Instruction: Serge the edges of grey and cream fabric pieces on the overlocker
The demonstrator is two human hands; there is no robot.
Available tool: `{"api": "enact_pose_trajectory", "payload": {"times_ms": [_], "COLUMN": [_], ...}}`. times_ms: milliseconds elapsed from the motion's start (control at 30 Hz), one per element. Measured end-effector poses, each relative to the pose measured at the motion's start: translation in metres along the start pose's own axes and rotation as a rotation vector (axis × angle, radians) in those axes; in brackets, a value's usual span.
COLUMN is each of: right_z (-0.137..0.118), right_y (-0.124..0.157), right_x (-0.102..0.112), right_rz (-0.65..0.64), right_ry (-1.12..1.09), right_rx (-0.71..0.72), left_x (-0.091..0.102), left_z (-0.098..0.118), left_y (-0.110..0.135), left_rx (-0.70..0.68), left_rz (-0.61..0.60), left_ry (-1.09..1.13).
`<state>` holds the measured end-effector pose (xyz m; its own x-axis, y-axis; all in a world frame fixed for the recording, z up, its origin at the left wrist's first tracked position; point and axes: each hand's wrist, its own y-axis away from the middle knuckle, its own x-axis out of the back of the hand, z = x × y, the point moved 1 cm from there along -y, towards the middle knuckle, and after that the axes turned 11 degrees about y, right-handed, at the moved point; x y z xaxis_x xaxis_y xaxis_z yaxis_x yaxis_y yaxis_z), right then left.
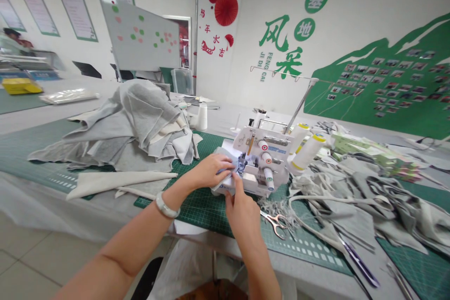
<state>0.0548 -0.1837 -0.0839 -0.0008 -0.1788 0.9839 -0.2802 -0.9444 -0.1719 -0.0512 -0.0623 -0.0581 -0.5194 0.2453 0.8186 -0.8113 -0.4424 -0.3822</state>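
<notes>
The light grey cloth (229, 151) lies at the left end of the overlock sewing machine (260, 152), spread on its bed and running up to the left side of the presser foot (242, 161). The left hand (214, 168) is palm down over it, fingers bent and pointing right, toward the machine's foot; whether they press the cloth flat or pinch it, I cannot tell. The right hand (243, 208) comes from in front of the machine, its index finger stretched toward the foot, the thumb lower and apart, the other fingers curled; any hold on the cloth's near edge is hidden. Both sets of fingertips are just beside the foot, but the left hand covers more of the cloth, so its long axis cannot be read. A heap of grey fabric pieces (137, 117) stands left of the machine, and scissors (276, 221) lie in front of it, to the right, on the green cutting mat (197, 201).
</notes>
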Motion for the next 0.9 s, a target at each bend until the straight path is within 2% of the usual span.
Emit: {"api": "enact_pose_trajectory", "payload": {"times_ms": [167,400,667,767,900], "right_z": [-0.005,-0.012,-0.006,-0.005,-0.004], "right_y": [-0.002,-0.001,-0.004,-0.005,-0.007], "right_x": [-0.005,0.000,-0.007,-0.007,-0.005], "right_rz": [0.044,0.076,0.140,0.156,0.147], "right_ry": [-0.033,0.063,0.061,0.060,0.073], "right_rx": [0.031,0.047,0.057,0.071,0.080], "left_x": [0.003,0.007,0.006,0.015,0.029], "left_z": [0.004,-0.004,0.000,-0.008,-0.034], "left_y": [-0.003,-0.006,-0.005,-0.017,-0.056], "left_rx": [-0.002,-0.057,-0.133,0.014,0.429], "left_rz": [-0.026,-0.075,-0.066,-0.014,0.371], "left_ry": [-0.040,-0.054,0.232,0.480,0.898]}}
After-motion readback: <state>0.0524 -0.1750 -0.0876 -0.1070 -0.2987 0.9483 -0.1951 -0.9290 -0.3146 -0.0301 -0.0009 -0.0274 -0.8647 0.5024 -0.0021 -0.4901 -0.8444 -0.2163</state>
